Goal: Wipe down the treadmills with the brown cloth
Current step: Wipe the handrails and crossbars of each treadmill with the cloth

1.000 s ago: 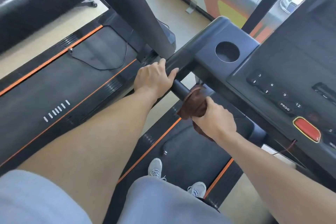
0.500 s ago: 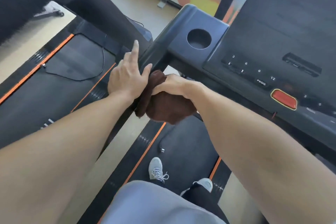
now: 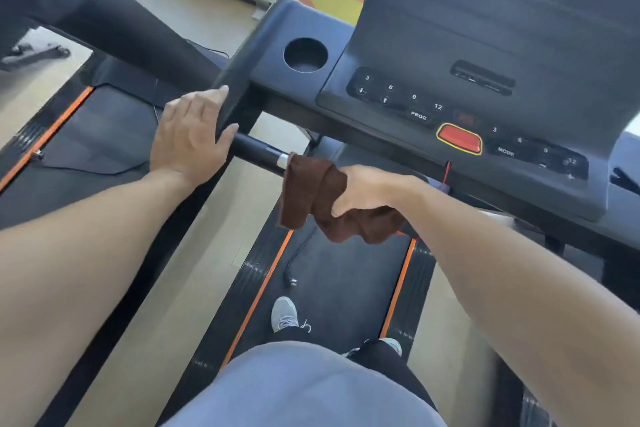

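Observation:
I stand on a black treadmill whose console (image 3: 433, 55) fills the upper right. My right hand (image 3: 370, 189) grips the brown cloth (image 3: 311, 198), which is wrapped round the black cross handlebar (image 3: 254, 151) below the console. The cloth's loose end hangs under my fist. My left hand (image 3: 188, 137) rests on the left side rail where it meets the handlebar, its fingers laid over the rail and its thumb against the bar.
A cup-holder hole (image 3: 305, 55) and a red stop button (image 3: 459, 139) sit on the console. A second treadmill deck (image 3: 86, 135) lies to the left across a strip of floor. A cable end (image 3: 292, 279) lies on my treadmill's belt near my grey shoes (image 3: 284, 314).
My right hand slid the cloth rightward along the handlebar, away from my left hand. My left hand settled back onto the side rail. The view has swung toward the console.

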The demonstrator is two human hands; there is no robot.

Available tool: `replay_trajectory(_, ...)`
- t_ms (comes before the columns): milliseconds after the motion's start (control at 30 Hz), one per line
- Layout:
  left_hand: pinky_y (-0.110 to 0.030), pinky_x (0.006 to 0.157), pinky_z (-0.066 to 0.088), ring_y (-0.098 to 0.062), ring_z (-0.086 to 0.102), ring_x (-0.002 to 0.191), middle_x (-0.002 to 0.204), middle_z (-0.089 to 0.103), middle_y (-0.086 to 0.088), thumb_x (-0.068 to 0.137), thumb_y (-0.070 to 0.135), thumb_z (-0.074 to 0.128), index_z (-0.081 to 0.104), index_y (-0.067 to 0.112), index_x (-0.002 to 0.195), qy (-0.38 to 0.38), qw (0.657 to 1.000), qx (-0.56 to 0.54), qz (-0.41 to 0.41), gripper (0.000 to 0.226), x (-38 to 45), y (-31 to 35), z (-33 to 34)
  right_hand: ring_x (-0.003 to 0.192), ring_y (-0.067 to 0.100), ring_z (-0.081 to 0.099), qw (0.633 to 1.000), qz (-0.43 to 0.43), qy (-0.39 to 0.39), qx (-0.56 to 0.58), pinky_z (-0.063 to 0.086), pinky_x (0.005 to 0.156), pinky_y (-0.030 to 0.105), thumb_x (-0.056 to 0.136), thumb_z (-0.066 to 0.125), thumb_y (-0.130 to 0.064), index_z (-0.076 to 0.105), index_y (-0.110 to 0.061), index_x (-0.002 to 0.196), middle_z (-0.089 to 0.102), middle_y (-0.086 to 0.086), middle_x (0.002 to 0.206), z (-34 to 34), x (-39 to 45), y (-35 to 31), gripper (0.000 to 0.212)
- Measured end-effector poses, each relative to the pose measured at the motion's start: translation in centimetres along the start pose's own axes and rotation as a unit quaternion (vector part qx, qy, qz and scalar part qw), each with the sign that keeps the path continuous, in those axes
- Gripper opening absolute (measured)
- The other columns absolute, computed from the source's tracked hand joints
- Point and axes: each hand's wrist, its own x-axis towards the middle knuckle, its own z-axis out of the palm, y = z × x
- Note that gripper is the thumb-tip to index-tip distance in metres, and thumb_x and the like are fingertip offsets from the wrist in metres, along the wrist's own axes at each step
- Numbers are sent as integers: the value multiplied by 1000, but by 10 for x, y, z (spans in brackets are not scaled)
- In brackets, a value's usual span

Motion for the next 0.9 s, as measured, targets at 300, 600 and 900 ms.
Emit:
replay_trajectory(300, -45, 105, 36, -34, 58, 117, 115, 72, -9, 102, 45, 42, 71, 12, 115, -22, 987, -155, -37, 46, -14, 140, 39, 96, 29, 67, 943, 37, 233, -236, 40, 72, 35, 83, 77, -39, 43, -18, 132, 64, 2, 110, 49, -66, 56, 64)
replay_trajectory(600, -52, 110, 26, -30, 63, 112, 114, 71, -10, 88, 86, 17, 71, 16, 111, -349, 935, 48, -35, 92, 18, 210, 45, 153, 28, 27, 893, 36, 445, -57, 15, 128, 43, 92, 70, -44, 50, -19, 151, 46, 3, 157, 94, -114, 80, 67)
replay_trajectory(900, -39, 110, 29, -31, 59, 105, 97, 72, -13, 105, 48, 46, 66, 15, 104, -142, 970, -188, -54, 40, -23, 209, 48, 146, 28, 39, 836, 130, 531, 38, 12, 127, 37, 92, 75, -31, 60, -15, 140, 66, 3, 133, 123, -109, 75, 53)
